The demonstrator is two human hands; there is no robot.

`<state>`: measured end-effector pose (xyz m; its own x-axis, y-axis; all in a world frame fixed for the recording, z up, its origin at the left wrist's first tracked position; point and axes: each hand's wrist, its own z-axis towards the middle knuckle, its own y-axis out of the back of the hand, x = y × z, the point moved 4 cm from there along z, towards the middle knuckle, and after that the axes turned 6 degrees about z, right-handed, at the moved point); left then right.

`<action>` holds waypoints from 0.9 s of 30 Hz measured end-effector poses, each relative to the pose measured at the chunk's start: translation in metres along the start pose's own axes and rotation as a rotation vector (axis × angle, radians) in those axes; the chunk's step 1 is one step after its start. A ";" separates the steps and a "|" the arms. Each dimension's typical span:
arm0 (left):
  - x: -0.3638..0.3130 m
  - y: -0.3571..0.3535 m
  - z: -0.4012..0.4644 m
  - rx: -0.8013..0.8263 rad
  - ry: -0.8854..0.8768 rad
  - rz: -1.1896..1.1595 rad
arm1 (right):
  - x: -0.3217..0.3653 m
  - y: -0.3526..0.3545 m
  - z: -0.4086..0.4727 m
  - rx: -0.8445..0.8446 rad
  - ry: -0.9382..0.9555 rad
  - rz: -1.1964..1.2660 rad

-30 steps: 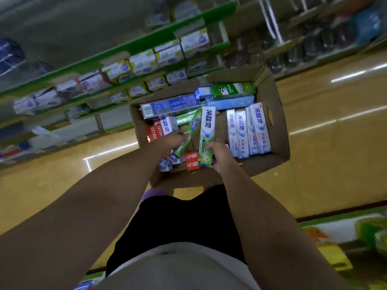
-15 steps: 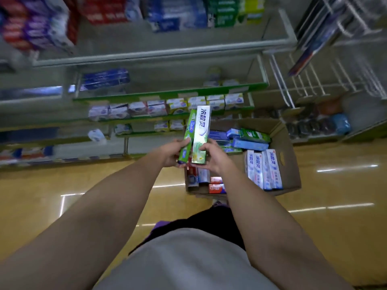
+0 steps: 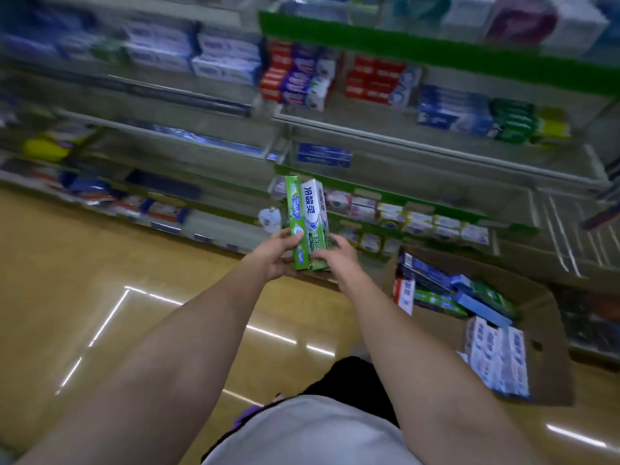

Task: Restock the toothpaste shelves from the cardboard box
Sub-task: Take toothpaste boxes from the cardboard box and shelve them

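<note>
toothpaste boxes (image 3: 307,219) upright, bottoms gripped between left hand (image 3: 273,255) and right hand (image 3: 337,256).

The scene is dimly and evenly lit, with a greenish cast. Bright streaks of ceiling light are reflected on the glossy floor (image 3: 110,317). Heavy motion blur is seen across the shelves (image 3: 436,135), strongest at the upper left, where packaging is smeared beyond reading. Straight shelf edges are bowed by wide-angle distortion towards the borders. Only faint, soft shadows are cast.
</note>
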<state>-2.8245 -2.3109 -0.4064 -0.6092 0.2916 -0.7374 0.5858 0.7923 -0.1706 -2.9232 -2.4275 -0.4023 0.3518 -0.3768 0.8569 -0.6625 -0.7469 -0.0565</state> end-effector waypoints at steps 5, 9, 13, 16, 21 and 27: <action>-0.018 0.074 -0.029 -0.120 -0.041 -0.133 | 0.011 -0.075 0.002 0.119 -0.016 -0.062; -0.020 0.118 -0.043 -0.153 -0.032 -0.224 | 0.015 -0.128 0.006 0.203 -0.046 -0.002; -0.029 0.151 -0.043 -0.182 0.008 -0.296 | 0.016 -0.176 0.018 0.279 -0.084 0.055; -0.047 0.178 -0.034 -0.240 -0.006 -0.282 | 0.023 -0.206 0.034 0.340 -0.106 0.075; -0.087 0.215 -0.002 -0.298 0.018 -0.255 | 0.034 -0.244 0.073 0.375 -0.171 0.111; -0.140 0.258 0.040 -0.345 0.027 -0.098 | 0.062 -0.292 0.131 0.369 -0.241 0.186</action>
<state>-2.5660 -2.1688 -0.3734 -0.6701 0.2154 -0.7103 0.3113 0.9503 -0.0055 -2.6209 -2.3045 -0.3995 0.4214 -0.6064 0.6743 -0.4652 -0.7828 -0.4132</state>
